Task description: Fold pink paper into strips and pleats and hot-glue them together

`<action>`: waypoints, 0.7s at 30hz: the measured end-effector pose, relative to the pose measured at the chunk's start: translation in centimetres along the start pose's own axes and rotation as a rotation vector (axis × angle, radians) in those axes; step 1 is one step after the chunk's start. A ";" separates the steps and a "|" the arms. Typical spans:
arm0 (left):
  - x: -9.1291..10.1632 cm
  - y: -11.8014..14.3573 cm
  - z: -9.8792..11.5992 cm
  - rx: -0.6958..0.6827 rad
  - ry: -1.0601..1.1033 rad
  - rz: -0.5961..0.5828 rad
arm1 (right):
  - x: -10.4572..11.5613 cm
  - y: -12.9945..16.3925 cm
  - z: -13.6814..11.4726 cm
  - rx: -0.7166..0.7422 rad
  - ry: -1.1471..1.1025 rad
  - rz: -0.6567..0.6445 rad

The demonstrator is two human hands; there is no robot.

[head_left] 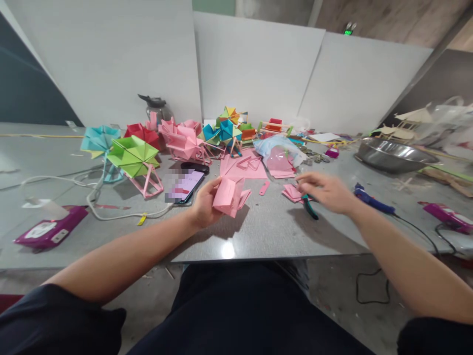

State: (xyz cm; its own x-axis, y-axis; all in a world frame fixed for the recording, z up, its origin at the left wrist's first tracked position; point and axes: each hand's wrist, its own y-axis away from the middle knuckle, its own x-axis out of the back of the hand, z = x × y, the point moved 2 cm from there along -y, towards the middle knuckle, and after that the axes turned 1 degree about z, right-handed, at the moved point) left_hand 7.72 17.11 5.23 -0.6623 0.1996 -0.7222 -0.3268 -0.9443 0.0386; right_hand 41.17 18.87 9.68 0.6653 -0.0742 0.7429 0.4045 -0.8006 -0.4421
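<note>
My left hand (207,202) is closed around a folded pink paper piece (225,195), held above the table's front part with its loose flaps pointing right. Over on the right, my right hand (323,190) has its fingers bent together in a pinch; what lies between the fingertips is too small to make out. Just below those fingertips are folded pink paper pieces (291,193) and a pair of pliers with dark teal handles (309,207). Between the hands lies a small pink strip (264,188). Pink paper sheets (244,167) are spread behind it.
Finished paper wheels, such as a green one (133,155) and a pink one (181,140), stand back left. A phone (190,185) lies beside my left hand. To the right are a blue glue gun (373,199), a metal bowl (395,155) and a purple power strip (447,217).
</note>
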 end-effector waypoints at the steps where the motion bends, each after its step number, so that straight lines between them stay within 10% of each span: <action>1: 0.0 0.0 0.1 -0.015 -0.003 -0.004 | -1.9 -0.6 -1.1 -0.015 -0.144 -0.138; 4: 0.1 0.0 0.4 -0.044 -0.011 -0.017 | -7.7 -2.4 -4.6 -0.025 -0.502 -0.417; 8: 0.2 0.0 1.2 -0.057 0.014 0.009 | -12.1 -4.8 -5.7 -0.115 -0.703 -0.309; 13: 0.4 0.1 1.9 -0.049 0.018 0.055 | -12.4 -5.5 -2.9 -0.270 -0.802 0.003; 21: -0.3 0.2 1.6 -0.044 0.014 0.122 | -13.5 -4.3 -2.7 -0.343 -0.914 0.025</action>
State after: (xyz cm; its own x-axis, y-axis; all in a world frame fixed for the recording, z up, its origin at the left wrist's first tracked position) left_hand 6.77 17.26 6.59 -0.6860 0.0789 -0.7233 -0.2142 -0.9719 0.0971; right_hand 28.82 21.71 2.91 0.9599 0.2805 -0.0044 0.2754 -0.9453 -0.1746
